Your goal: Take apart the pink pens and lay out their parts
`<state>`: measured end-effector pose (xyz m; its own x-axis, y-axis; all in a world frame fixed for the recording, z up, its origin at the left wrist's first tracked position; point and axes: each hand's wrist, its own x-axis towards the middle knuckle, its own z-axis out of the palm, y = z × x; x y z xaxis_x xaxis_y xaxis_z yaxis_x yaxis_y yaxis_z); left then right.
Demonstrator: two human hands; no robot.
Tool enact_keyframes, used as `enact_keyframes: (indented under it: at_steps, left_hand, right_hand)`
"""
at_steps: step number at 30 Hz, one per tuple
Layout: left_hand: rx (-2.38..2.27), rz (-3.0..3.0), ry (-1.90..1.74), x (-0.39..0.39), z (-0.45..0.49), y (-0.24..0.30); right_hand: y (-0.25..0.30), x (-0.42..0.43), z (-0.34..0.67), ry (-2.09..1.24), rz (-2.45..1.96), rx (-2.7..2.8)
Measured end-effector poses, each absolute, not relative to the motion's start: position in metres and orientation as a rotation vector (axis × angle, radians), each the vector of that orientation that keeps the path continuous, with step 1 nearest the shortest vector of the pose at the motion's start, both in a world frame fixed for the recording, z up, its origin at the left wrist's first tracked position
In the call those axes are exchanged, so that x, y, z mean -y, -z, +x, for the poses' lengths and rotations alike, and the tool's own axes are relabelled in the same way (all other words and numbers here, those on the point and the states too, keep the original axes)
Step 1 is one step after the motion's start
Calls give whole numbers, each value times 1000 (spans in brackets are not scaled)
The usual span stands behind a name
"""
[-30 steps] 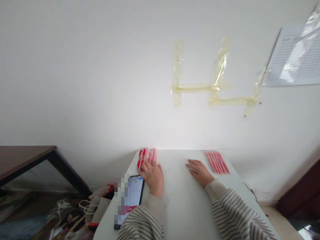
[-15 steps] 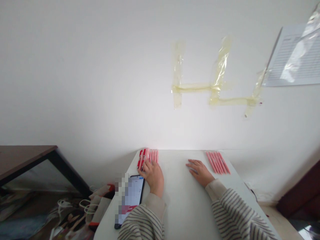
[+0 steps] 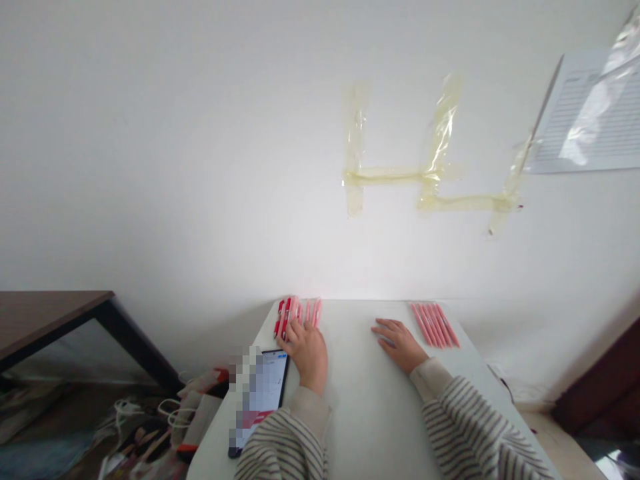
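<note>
My left hand (image 3: 307, 353) rests on the white table (image 3: 370, 413) with its fingers curled over the near ends of a row of pink and red pens (image 3: 295, 311) at the table's far left corner. Flat on the table lies my right hand (image 3: 397, 343), fingers stretched out and holding nothing, just left of a second row of pink pens (image 3: 434, 325) at the far right. Both arms wear striped sleeves.
A phone (image 3: 263, 393) with a lit screen lies by my left wrist at the table's left edge. Bags and cords (image 3: 170, 427) clutter the floor to the left, beside a dark wooden table (image 3: 50, 323). The wall ahead bears tape strips (image 3: 430, 183) and a paper sheet (image 3: 590, 113).
The rightmost pink pen of the left row has shifted slightly right under my left fingers. My right hand has stayed put.
</note>
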<state>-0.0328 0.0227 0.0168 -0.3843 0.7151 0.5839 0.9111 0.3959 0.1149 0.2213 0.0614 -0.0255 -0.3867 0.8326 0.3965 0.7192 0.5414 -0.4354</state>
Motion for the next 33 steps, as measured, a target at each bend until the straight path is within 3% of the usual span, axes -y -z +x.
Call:
enact_keyframes:
  at_steps: [33]
  left_hand:
    - [2182,-1432,653,-19,-35,-21]
  right_hand:
    - [24,-60,221,-265,-1253,2202]
